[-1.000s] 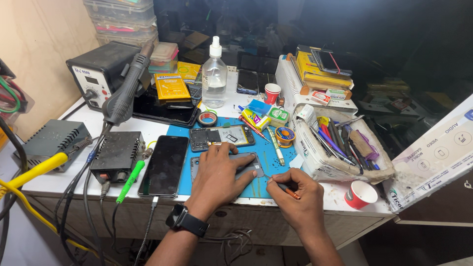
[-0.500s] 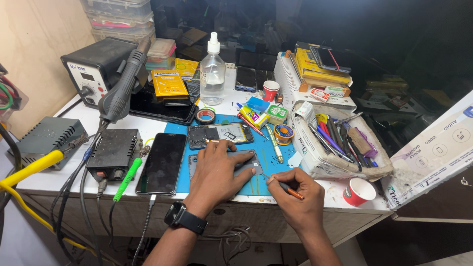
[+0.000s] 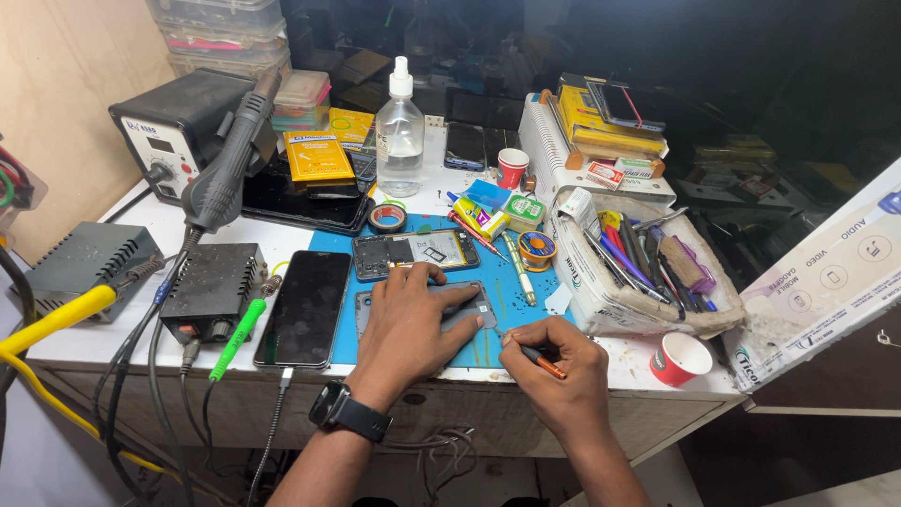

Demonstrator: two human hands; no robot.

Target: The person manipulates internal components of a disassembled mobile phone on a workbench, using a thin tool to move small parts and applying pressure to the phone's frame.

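My left hand, with a black watch on its wrist, lies flat on a grey phone part on the blue work mat, pressing it down. My right hand grips a thin tool with an orange handle, its tip at the part's lower right corner. An opened phone with bare insides lies just beyond my left hand. A black phone lies face up at the mat's left edge, with a cable in its lower end.
A hot-air station and its handpiece stand at the left, with a black box and a green probe. A clear bottle, a tool-filled tray and a red cup crowd the right.
My view has shifted slightly. Both hands stay on the grey part, and the right hand's tool has edged along its lower right corner.
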